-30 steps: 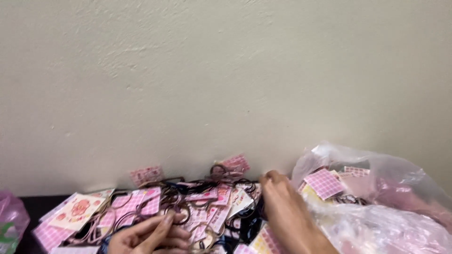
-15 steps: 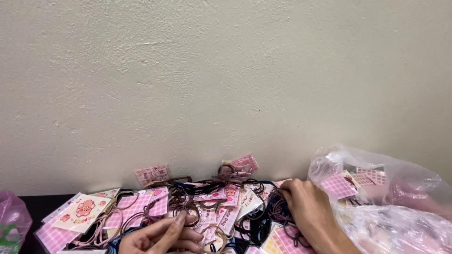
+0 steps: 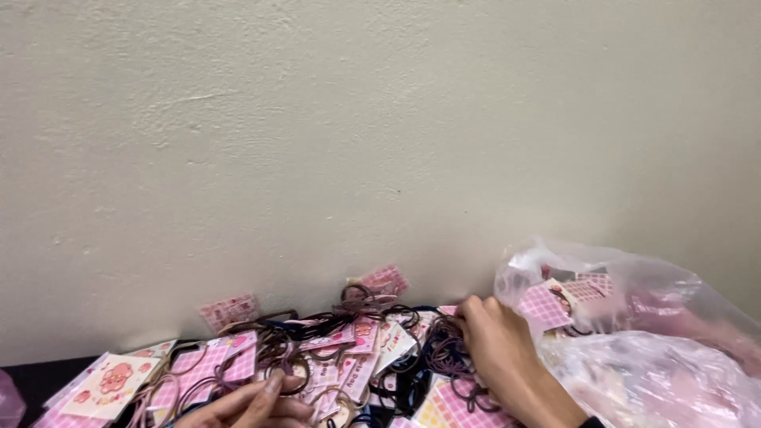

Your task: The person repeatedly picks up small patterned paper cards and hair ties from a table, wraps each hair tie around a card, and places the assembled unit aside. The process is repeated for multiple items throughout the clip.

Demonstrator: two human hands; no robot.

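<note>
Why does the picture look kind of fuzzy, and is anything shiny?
Head view: soft, even light on the wall, no hard shadows; the clear plastic bag shows pale shiny patches; the right hand and left hand look slightly blurred at the bottom edge; the pile of pink cards with hair ties is soft, fine detail unreadable.

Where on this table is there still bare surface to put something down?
Only the dark table strip at far left, between the cream wall and the pink checked cards, shows bare. The middle is crowded with cards and tangled elastic hair bands around the left hand and right hand. The clear plastic bag fills the right.
</note>
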